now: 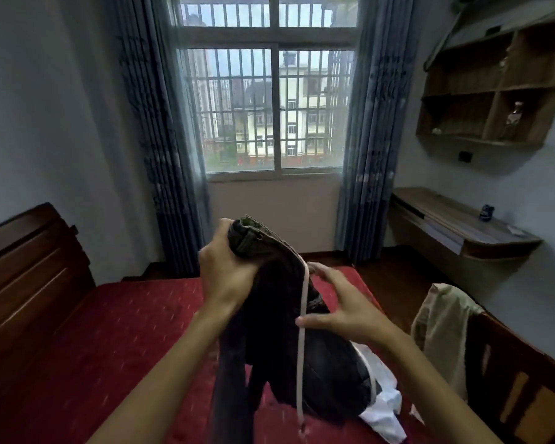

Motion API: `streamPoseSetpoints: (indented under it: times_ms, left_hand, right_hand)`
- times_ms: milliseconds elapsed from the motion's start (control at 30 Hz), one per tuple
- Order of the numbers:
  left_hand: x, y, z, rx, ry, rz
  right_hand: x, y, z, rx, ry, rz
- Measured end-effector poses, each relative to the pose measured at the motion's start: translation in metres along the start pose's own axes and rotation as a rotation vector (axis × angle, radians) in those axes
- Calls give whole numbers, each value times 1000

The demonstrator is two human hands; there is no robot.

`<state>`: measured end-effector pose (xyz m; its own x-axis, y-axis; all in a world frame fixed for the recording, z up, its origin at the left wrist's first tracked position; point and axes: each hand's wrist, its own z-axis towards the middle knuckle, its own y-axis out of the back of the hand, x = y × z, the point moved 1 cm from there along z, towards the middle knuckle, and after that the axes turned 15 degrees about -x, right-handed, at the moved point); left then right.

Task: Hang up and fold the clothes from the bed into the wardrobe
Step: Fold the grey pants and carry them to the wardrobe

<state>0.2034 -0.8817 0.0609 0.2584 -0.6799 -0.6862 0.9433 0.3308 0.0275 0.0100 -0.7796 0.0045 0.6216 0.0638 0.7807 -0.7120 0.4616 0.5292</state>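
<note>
Left hand (229, 270): fingers clamp dark trousers (269, 302) at the waistband, above the bed (125, 331). Right hand (340, 307): fingers spread, thumb touching white cord (299, 363).

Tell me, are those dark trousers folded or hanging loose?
Hanging loose: the left hand grips the dark trousers by the waistband, legs dangling to the bed.

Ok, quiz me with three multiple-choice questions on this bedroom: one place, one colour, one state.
1. White garment lies: A on the desk; B on the bed cover; C on the shelf.
2. Bed cover is: A red; B blue; C green.
3. Left hand: A hangs free; B lies flat; C grips the dark trousers.
Answers: B, it lies crumpled on the bed beside the trousers; A, red with pale flecks; C, it clutches the waistband.
</note>
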Motion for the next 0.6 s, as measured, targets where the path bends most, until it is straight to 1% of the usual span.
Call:
streamPoseSetpoints:
  times_ms: [33,67,100,133,267,367,400,433,500,567,600]
  left_hand:
    - [5,0,12,-15,41,-25]
    - [11,0,24,-24,75,-42]
    - [17,0,37,-32,101,-46]
    - [21,1,48,-34,118,-42]
    - [34,-3,85,20,130,-32]
    - [46,-6,110,-13,133,3]
    - [53,-6,118,-35,142,34]
    - [61,-5,125,-53,153,67]
    - [76,-5,135,-75,173,97]
    - [88,-6,141,-66,184,86]
    - [93,-7,144,-48,192,67]
  right_hand:
    - [-22,-8,-2,119,-57,-22]
    - [-41,-18,-3,240,-107,13]
    - [-56,-27,-2,339,-150,82]
    - [-67,-36,1,401,-186,153]
    - [-80,-56,25,519,-293,374]
    - [-81,-63,43,676,-406,493]
    - [-84,-66,49,670,-439,483]
    - [-89,-71,55,624,-446,429]
    - [-103,-80,68,428,-439,322]
    - [-114,-88,80,217,-443,300]
    - [-120,-93,85,155,-420,279]
